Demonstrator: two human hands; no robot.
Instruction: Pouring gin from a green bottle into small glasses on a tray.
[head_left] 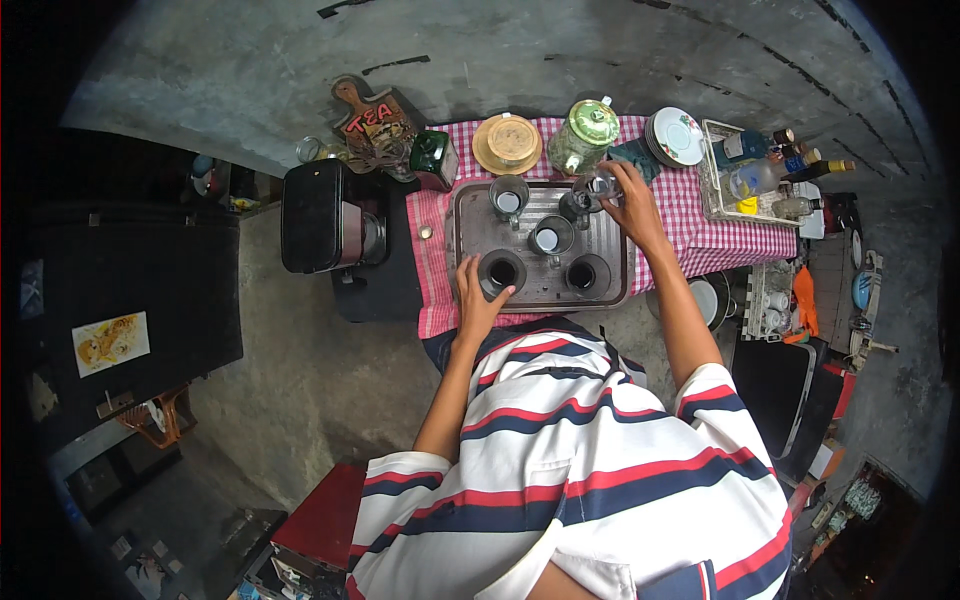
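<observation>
On a dark brown tray (462, 225) stand several glass mugs. My left hand (476, 300) curves its fingers and thumb around the near-left mug (502, 274), which has dark contents. Over the tray's far right part, my right hand (634, 208) grips a small clear glass (603, 185) by its side. That glass is beside another dark glass (577, 207); whether the two touch I cannot tell. Another glass mug (509, 198) is at the far left of the tray, a mug with pale contents (550, 240) sits mid-tray, and a dark-filled one (588, 275) stands near right.
A red checked cloth (690, 215) lies under the tray. Behind stand a wooden lid (513, 138), a green lidded jar (590, 130) and stacked plates (678, 136). A bottle-filled basket (712, 190) is at right, a black coffee machine (322, 215) at left.
</observation>
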